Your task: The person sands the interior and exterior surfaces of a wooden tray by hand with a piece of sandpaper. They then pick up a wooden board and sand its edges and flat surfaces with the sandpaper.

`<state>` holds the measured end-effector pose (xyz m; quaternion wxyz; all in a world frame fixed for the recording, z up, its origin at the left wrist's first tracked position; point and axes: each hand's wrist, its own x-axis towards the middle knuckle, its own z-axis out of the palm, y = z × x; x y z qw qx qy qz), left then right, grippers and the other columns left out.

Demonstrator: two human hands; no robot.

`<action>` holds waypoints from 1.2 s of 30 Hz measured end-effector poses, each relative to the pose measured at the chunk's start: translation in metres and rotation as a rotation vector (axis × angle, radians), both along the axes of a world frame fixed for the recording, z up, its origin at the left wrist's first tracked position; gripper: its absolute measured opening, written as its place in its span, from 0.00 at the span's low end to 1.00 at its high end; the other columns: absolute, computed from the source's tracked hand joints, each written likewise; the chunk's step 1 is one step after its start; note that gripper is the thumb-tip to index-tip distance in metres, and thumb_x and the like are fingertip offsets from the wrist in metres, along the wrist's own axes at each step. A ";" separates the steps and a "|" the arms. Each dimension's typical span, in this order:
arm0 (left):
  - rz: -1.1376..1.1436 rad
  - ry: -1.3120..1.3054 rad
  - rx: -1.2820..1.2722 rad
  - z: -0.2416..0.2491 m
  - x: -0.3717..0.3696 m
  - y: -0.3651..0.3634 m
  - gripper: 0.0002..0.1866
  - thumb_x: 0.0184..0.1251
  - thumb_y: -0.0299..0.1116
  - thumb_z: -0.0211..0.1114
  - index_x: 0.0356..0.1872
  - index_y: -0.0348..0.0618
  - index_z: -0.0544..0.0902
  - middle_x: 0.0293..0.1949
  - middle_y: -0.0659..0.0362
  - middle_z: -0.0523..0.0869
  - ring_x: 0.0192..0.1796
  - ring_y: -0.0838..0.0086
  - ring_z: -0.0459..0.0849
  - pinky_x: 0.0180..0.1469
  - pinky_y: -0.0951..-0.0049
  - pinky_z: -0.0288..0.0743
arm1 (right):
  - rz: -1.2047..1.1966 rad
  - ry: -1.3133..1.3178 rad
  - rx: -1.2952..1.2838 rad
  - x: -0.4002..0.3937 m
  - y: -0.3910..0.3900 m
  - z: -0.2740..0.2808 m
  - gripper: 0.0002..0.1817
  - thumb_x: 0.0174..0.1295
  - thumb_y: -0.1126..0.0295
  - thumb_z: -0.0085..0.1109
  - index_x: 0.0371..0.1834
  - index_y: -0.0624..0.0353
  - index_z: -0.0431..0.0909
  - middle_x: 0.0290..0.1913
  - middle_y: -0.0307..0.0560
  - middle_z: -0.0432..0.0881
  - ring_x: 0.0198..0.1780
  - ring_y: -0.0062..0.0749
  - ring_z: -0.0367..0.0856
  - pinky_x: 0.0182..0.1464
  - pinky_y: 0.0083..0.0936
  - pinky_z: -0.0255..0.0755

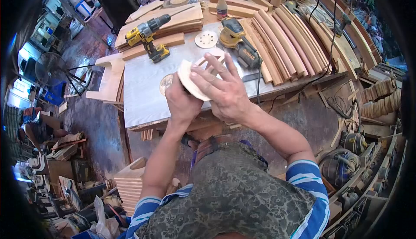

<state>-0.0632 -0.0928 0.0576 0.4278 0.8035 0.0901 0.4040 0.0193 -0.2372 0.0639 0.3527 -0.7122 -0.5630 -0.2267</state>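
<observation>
A pale, curved wooden piece (187,79) is held up over the front of the table, its far part partly hidden by my fingers. My left hand (182,100) is closed around its lower left side. Across its upper face lies my right hand (225,89), fingers stretched and spread. Just beyond the hands are a yellow and black sander (238,44) and a white sanding disc with holes (206,39). A round tan disc (165,85) lies left of my left hand, partly covered by it.
A yellow cordless drill (149,37) stands at the table's back left by stacked boards (186,20). Curved wooden strips (286,44) fill the right side. A small bottle (222,8) stands behind the sander, whose cable (259,85) hangs over the front edge.
</observation>
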 end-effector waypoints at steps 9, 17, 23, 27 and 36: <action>0.039 0.004 -0.001 -0.001 -0.006 0.002 0.24 0.61 0.37 0.84 0.50 0.33 0.83 0.37 0.43 0.91 0.40 0.53 0.94 0.43 0.58 0.85 | 0.015 -0.043 0.028 -0.001 0.012 -0.008 0.34 0.57 0.74 0.65 0.72 0.45 0.83 0.74 0.40 0.83 0.84 0.54 0.67 0.85 0.72 0.43; 0.063 0.048 0.053 -0.003 -0.003 0.006 0.25 0.60 0.38 0.84 0.50 0.33 0.83 0.39 0.41 0.92 0.43 0.50 0.95 0.44 0.56 0.85 | 0.042 0.042 0.052 -0.001 0.013 -0.004 0.40 0.54 0.86 0.50 0.73 0.46 0.83 0.75 0.40 0.83 0.85 0.50 0.66 0.89 0.62 0.35; 0.083 0.061 0.015 -0.010 -0.004 0.007 0.25 0.61 0.37 0.83 0.51 0.32 0.82 0.40 0.41 0.92 0.43 0.49 0.95 0.44 0.56 0.86 | -0.298 -0.055 -0.051 0.069 0.014 -0.040 0.34 0.63 0.83 0.55 0.73 0.45 0.83 0.74 0.39 0.84 0.85 0.48 0.65 0.87 0.64 0.40; 0.032 -0.015 0.003 -0.006 -0.005 0.008 0.25 0.61 0.37 0.84 0.51 0.31 0.82 0.40 0.40 0.92 0.43 0.49 0.95 0.45 0.56 0.86 | 0.035 0.031 0.037 0.013 0.015 -0.015 0.36 0.62 0.84 0.53 0.73 0.42 0.83 0.75 0.36 0.83 0.85 0.47 0.65 0.87 0.64 0.40; 0.028 0.126 -0.019 -0.005 -0.027 0.000 0.27 0.62 0.33 0.84 0.57 0.31 0.81 0.46 0.45 0.93 0.49 0.66 0.93 0.53 0.65 0.86 | -0.386 0.285 -0.259 0.115 -0.038 -0.062 0.27 0.66 0.75 0.58 0.68 0.42 0.87 0.69 0.40 0.87 0.79 0.49 0.73 0.85 0.68 0.47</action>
